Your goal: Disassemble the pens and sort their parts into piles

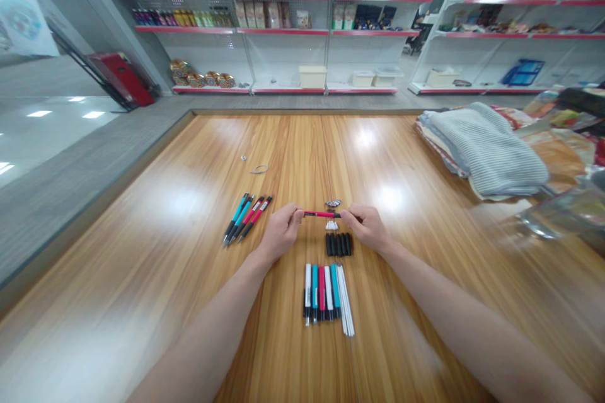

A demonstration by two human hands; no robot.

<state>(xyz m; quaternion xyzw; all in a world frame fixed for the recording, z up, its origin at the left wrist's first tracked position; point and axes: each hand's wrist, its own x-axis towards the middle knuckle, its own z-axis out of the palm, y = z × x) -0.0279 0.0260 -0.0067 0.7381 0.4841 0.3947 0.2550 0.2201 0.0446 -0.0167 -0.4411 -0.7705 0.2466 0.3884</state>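
Note:
Between my two hands a red ballpoint pen (321, 214) lies level just above the table. My left hand (283, 227) pinches its left end, and my right hand (366, 225) grips the black right end; the fingers hide both tips. Below it sit small white parts (331, 225) and a row of black pen grips (338, 244). Nearer to me are white, blue and red pen barrels (322, 293), with thin white refills (346, 302) beside them. Small metal pieces (333, 203) lie just beyond the held pen. Several whole pens (248, 217) rest left of my left hand.
A white loop (259, 169) and a small round piece (243, 157) lie farther off on the wooden table (189, 201). Folded cloths (486, 145) and a clear container (564, 211) occupy the right side. Stocked shelves (283, 31) stand behind the table.

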